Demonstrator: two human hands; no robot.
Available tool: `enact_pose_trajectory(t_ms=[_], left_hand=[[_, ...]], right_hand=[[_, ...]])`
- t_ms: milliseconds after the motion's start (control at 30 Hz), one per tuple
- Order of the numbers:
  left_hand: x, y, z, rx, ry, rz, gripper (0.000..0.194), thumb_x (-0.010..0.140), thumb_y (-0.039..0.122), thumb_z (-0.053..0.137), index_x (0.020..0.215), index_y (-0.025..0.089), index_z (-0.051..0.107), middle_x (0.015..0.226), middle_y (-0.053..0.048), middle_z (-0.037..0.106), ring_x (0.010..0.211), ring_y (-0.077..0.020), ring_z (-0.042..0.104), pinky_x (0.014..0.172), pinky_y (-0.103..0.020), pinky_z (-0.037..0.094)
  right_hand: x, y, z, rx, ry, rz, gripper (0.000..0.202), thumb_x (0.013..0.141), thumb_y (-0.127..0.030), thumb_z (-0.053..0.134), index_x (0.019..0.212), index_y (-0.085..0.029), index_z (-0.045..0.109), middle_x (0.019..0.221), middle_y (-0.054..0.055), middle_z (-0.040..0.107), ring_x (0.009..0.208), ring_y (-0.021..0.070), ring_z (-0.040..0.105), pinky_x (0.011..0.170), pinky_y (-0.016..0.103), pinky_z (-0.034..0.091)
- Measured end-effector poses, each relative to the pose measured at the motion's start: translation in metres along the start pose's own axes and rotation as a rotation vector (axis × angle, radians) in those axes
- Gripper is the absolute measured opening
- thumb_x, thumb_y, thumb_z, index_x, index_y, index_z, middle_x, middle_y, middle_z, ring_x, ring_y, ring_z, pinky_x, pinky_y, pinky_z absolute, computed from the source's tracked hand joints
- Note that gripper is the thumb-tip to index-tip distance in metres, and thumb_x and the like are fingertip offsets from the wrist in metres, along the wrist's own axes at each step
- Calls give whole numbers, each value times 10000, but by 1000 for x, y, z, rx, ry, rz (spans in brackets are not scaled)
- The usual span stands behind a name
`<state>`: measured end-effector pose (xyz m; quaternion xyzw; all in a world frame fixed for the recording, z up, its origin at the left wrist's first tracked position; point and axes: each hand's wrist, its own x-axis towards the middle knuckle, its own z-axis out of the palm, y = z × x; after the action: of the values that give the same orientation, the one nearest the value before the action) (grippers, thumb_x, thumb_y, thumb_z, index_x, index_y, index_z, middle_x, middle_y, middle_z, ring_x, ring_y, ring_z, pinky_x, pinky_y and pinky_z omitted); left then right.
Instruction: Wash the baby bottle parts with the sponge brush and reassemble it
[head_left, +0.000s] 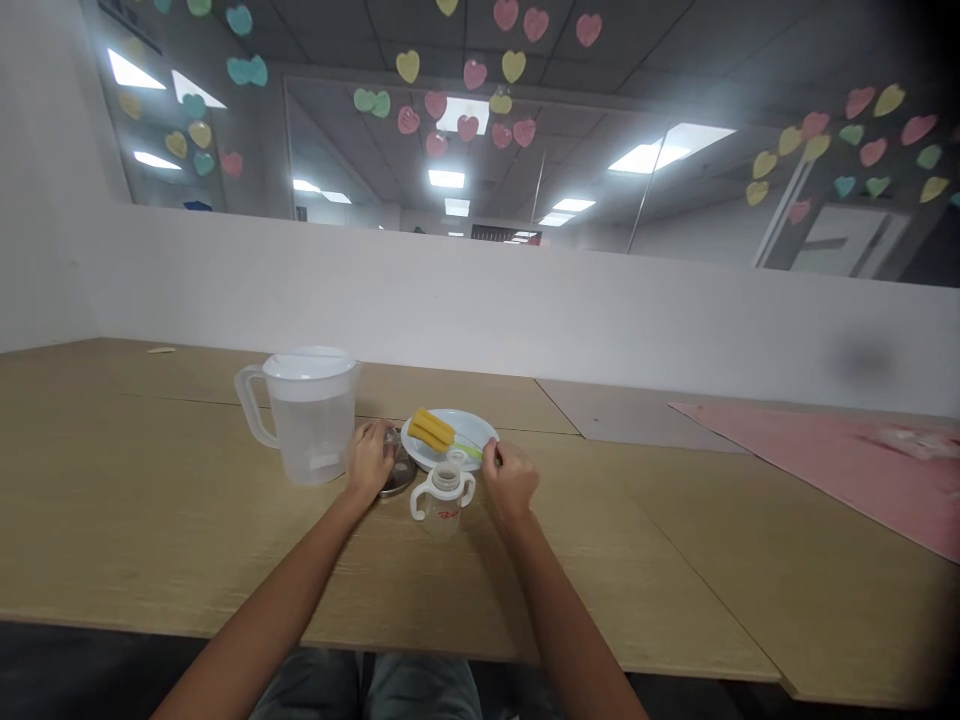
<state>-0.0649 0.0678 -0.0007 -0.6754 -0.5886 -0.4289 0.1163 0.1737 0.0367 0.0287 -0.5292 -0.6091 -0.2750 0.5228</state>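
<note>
A bottle brush with a yellow sponge head (432, 430) lies across a white plate (411, 450), its thin stem and green part pointing right. My right hand (512, 480) is closed at the plate's right edge around the end of the brush handle. My left hand (370, 462) has its fingers curled by a round metal dish (397, 485), at a clear object (391, 440) that I cannot make out. Between my hands stands an uncapped clear baby bottle (444, 512) with two white side handles and red print. A small whitish piece (457, 456) sits on the plate's near side.
Left of my left hand stands a large translucent pitcher (311, 420) with its handle to the left. A pink sheet (847, 460) covers the table's right part, and a grey sheet (637, 412) lies behind it. A white wall (450, 300) bounds the back.
</note>
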Motion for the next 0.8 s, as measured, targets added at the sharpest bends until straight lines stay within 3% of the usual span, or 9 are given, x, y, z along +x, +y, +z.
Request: enact_pose_trajectory(t_ms=[167, 333, 467, 633, 800], left_hand=[[-1, -4, 6, -47, -119, 6, 400, 752, 74, 482, 1128, 191, 550, 1019, -82, 639, 992, -226, 570, 857, -340, 445], [0, -9, 10, -47, -105, 28, 400, 729, 64, 490, 1102, 188, 565, 1077, -79, 613, 1020, -220, 561, 892, -334, 437], [0, -5, 5, 67, -46, 12, 306, 752, 126, 506, 1032, 187, 613, 988, -100, 608, 950, -252, 573, 834, -359, 453], [-3, -1, 1, 84, -152, -49, 287, 793, 176, 487, 1059, 170, 595, 966, -103, 631, 910, -246, 600, 781, -340, 461], [5, 10, -6, -46, -36, -93, 267, 824, 210, 439, 1024, 167, 611, 957, -93, 669, 899, -234, 612, 784, -337, 462]], right_hand=[[-2, 2, 2, 1, -2, 40, 455, 902, -303, 374, 502, -161, 537, 477, 12, 513, 471, 91, 382, 497, 239, 190], [-2, 1, 3, -12, -25, 59, 458, 897, -310, 371, 500, -163, 547, 479, 12, 515, 469, 93, 385, 492, 249, 179], [0, 2, 2, -5, -43, 103, 478, 902, -331, 353, 504, -163, 557, 483, 14, 520, 468, 91, 380, 495, 250, 177], [0, 2, 2, 3, -61, 185, 503, 905, -362, 334, 517, -160, 582, 495, 25, 536, 463, 92, 373, 494, 251, 165], [1, 2, 2, 14, -87, 266, 492, 892, -364, 337, 535, -163, 609, 508, 39, 558, 457, 97, 360, 494, 251, 153]])
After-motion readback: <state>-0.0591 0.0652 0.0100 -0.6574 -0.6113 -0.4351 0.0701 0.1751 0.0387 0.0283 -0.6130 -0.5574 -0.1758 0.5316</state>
